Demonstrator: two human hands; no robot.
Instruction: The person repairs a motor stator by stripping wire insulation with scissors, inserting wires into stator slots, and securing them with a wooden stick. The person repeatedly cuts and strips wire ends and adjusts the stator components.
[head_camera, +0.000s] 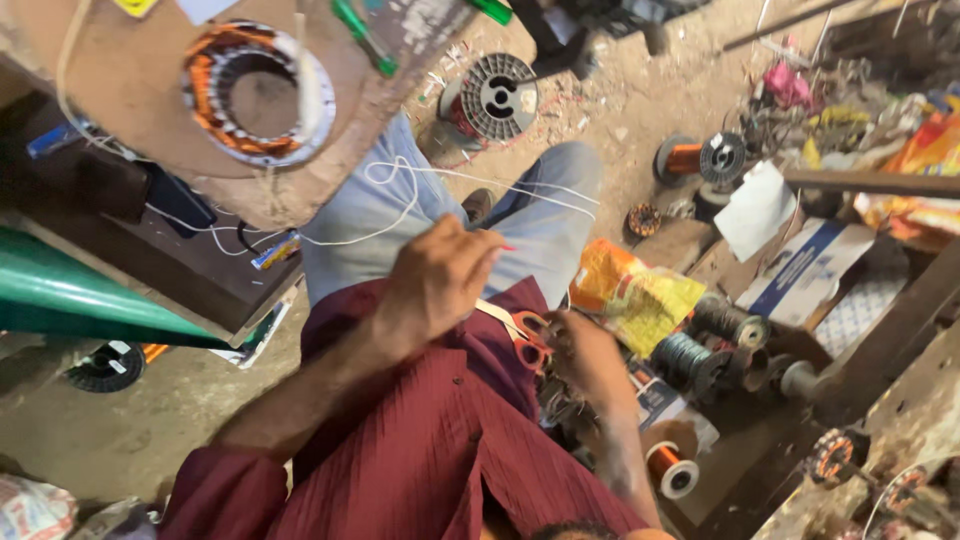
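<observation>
My left hand (437, 282) is raised over my lap, fingers pinched on a white string (400, 215). The string loops up toward a round motor stator with copper windings (256, 92) that lies on a brown board (130, 90). My right hand (583, 356) is lower and to the right, beside my hip, and grips orange-handled scissors (529, 340). Their blades point toward my left hand. I am seated, with a maroon shirt and blue jeans in view.
A grey empty spool (497, 97) and a copper wire spool (700, 158) lie on the dirt floor ahead. At right are a yellow bag (633, 292), dark wire spools (705, 362) and a cardboard box (808, 268). A green sheet (70, 295) juts in at left.
</observation>
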